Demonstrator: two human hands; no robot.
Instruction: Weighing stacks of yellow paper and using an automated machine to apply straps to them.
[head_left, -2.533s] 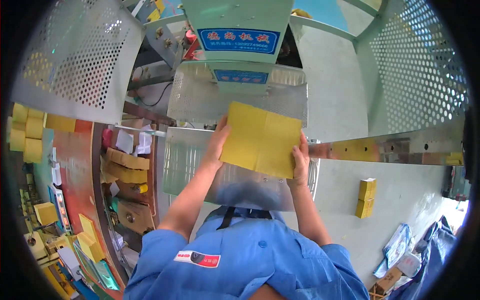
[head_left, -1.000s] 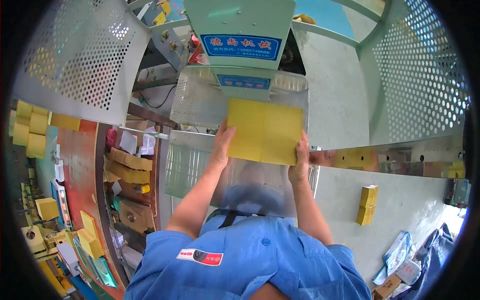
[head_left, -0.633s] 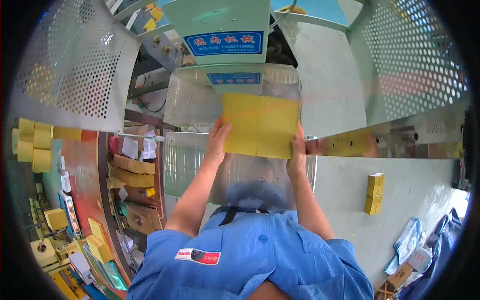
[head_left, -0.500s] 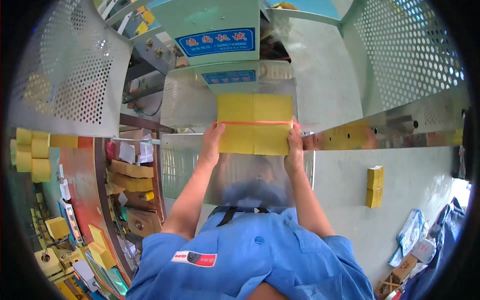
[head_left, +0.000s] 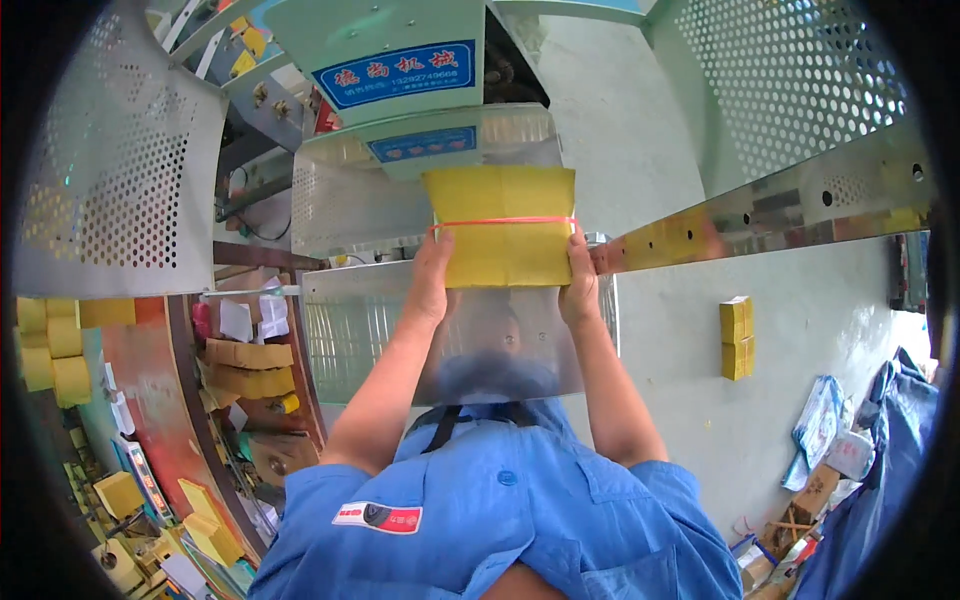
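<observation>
Between my two hands is a bundle of yellow paper [head_left: 512, 255], bound across its middle by a thin red band [head_left: 505, 220]. My left hand [head_left: 432, 272] grips its left edge, thumb near the band. On the opposite edge my right hand [head_left: 579, 280] is closed the same way. Fingers beneath the bundle are hidden. The bundle is over the shiny metal plates of a machine, its far edge looking wider than its near one. Whether it touches the metal I cannot tell.
A pale green machine housing [head_left: 390, 50] stands ahead, with perforated guards [head_left: 110, 170] left and right. A steel rail [head_left: 760, 205] extends rightward. Another yellow bundle [head_left: 737, 340] stands on the floor at right. Shelves with yellow stacks [head_left: 250, 368] are at left.
The view has shifted, so the machine appears farther left and higher. Both hands have carried the bundle slightly away from me and rightward relative to the machine, and its tilt has changed.
</observation>
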